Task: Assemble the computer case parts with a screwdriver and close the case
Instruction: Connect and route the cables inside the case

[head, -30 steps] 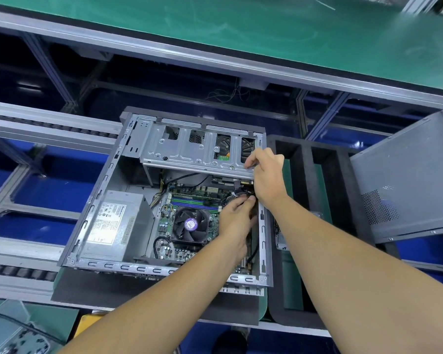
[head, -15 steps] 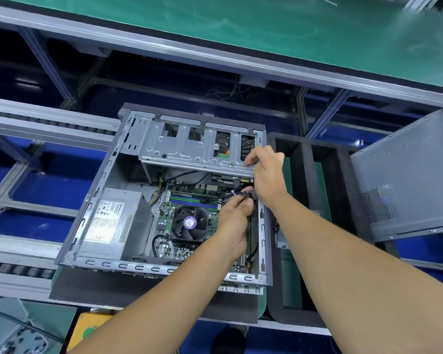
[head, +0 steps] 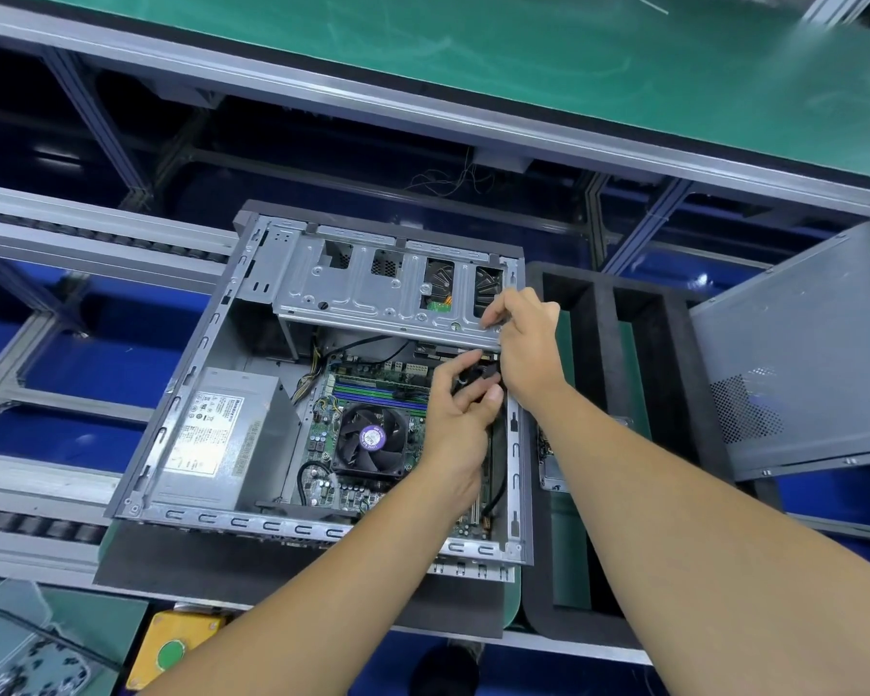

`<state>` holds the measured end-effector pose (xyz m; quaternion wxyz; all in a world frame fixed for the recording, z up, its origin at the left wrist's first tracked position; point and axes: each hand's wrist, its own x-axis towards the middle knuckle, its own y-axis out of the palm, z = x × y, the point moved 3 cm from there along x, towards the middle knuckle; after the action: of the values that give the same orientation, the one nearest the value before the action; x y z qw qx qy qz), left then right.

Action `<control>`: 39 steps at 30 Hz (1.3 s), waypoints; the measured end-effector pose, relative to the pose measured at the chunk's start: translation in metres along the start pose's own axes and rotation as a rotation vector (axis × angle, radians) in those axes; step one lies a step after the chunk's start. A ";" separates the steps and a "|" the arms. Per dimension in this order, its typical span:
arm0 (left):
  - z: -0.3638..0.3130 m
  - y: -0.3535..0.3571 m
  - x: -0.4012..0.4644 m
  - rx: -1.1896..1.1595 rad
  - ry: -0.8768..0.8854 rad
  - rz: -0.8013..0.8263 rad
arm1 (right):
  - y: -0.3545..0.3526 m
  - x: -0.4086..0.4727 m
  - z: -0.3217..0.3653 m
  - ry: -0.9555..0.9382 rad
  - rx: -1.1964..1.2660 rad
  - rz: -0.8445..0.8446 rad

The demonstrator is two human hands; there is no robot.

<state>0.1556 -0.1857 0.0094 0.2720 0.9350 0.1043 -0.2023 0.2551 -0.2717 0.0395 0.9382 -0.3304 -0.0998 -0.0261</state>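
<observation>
An open grey computer case (head: 187,394) lies on its side on a dark mat. Inside are a power supply (head: 222,434), a motherboard with a black CPU fan (head: 370,439), and a metal drive cage (head: 372,298) across the far end. My right hand (head: 526,339) pinches the right end of the drive cage's lower edge. My left hand (head: 460,419) reaches into the case just below it and grips a bundle of black cables (head: 475,374) near the right wall. No screwdriver is in view.
The grey side panel (head: 799,354) leans at the right beside a black foam tray (head: 598,354) with slots. A green-topped bench (head: 523,57) runs across the back. Conveyor rails (head: 71,243) lie to the left. A yellow box with a green button (head: 172,650) sits at the near edge.
My left hand has risen a little toward the drive cage and its fingers have closed around the black cables. My right hand stays on the cage edge.
</observation>
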 end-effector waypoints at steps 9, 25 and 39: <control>-0.004 0.004 -0.002 0.237 0.176 -0.072 | -0.001 0.000 0.000 0.012 0.012 -0.001; -0.018 -0.003 -0.006 0.372 0.362 -0.413 | 0.001 0.001 -0.002 0.020 -0.005 0.007; -0.009 0.002 -0.002 0.466 0.152 -0.481 | 0.000 0.001 -0.002 0.010 0.005 0.002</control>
<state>0.1570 -0.1831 0.0181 -0.0127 0.9331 0.2926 -0.2087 0.2564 -0.2726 0.0383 0.9396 -0.3280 -0.0946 -0.0267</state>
